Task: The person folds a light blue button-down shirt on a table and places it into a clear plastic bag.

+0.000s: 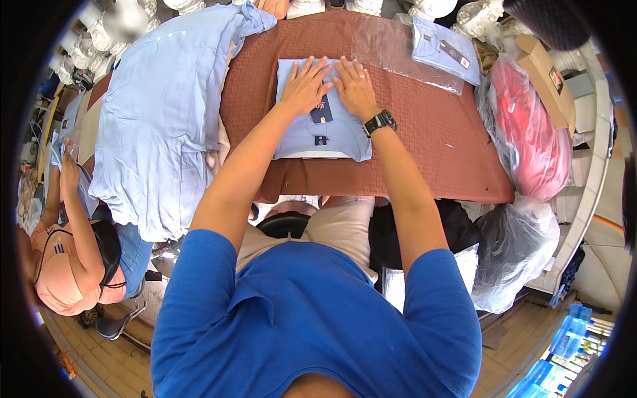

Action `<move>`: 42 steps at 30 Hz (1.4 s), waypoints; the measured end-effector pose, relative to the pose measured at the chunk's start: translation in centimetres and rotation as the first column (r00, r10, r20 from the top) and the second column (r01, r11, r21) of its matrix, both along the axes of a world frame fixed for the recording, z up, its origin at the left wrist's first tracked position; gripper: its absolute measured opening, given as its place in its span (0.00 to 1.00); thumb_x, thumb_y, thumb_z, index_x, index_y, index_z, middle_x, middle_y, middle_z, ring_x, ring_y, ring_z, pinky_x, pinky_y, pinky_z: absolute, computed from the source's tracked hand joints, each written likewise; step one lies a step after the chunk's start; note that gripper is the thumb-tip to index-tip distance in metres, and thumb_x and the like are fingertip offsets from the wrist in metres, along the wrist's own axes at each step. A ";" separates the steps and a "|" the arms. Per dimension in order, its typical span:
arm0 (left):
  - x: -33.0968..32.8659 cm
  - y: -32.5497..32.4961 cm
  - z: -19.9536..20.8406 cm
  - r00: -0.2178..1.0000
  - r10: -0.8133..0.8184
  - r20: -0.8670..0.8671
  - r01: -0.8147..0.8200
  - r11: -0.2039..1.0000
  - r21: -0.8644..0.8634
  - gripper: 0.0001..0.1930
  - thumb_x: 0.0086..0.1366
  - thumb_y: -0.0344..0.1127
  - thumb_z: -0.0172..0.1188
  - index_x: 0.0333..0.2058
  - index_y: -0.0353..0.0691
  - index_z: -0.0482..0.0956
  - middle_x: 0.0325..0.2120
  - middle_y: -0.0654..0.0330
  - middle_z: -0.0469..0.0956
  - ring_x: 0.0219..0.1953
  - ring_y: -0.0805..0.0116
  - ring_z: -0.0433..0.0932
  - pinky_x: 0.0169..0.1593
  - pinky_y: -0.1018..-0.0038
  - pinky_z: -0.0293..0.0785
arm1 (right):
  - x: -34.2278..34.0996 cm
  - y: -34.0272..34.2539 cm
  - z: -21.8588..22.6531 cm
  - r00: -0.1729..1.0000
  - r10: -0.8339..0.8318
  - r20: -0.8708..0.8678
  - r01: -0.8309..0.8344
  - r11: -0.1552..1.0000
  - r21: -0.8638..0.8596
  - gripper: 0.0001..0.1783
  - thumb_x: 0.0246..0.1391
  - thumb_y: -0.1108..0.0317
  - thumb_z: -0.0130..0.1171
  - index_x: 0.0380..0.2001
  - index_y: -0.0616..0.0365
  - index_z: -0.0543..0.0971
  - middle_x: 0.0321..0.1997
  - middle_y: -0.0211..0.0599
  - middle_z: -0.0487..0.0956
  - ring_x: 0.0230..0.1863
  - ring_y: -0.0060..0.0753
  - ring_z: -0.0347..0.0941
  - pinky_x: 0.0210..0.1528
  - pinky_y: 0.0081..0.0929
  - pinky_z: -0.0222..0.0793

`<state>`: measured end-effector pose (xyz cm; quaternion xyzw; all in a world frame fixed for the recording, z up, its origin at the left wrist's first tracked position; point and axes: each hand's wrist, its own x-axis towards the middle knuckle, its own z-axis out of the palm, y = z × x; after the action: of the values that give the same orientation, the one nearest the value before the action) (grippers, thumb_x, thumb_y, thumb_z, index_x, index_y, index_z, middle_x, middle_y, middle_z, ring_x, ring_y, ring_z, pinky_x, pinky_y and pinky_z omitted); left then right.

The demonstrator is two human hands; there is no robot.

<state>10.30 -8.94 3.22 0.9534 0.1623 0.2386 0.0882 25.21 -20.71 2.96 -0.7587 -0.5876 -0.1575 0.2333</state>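
A folded light blue shirt (345, 136) lies flat on the brown cloth-covered table (424, 146) in front of me. My left hand (306, 86) rests palm down on its far left part, fingers spread. Beside it, my right hand (355, 89) lies flat on the far right part, its fingers also stretched out. Between my wrists a dark hang tag (321, 111) shows on the shirt, partly covered by my left hand. A small dark label (321, 140) sits at the collar, close to the near edge. Neither hand grips anything.
Blue shirts (159, 113) lie spread at the left. A clear plastic bag (385, 50) and a packed blue shirt (446, 52) lie at the far right, near a cardboard box (545, 83) and a bagged red bundle (524, 126). Another person (73, 265) works at far left.
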 end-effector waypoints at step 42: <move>1.3 -3.4 -1.2 0.997 0.050 0.060 -0.051 0.999 0.004 0.30 0.70 0.63 0.50 0.66 0.60 0.70 0.72 0.63 0.59 0.76 0.49 0.46 0.74 0.40 0.38 | 5.4 2.1 1.2 0.918 0.000 -0.396 0.032 0.997 0.075 0.03 0.55 0.70 0.65 0.33 0.54 0.86 0.40 0.42 0.80 0.50 0.51 0.75 0.51 0.45 0.74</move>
<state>11.64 -12.32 1.98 0.9417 0.1830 0.2695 0.0843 30.59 -18.61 4.20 -0.7696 -0.5155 -0.0263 0.3760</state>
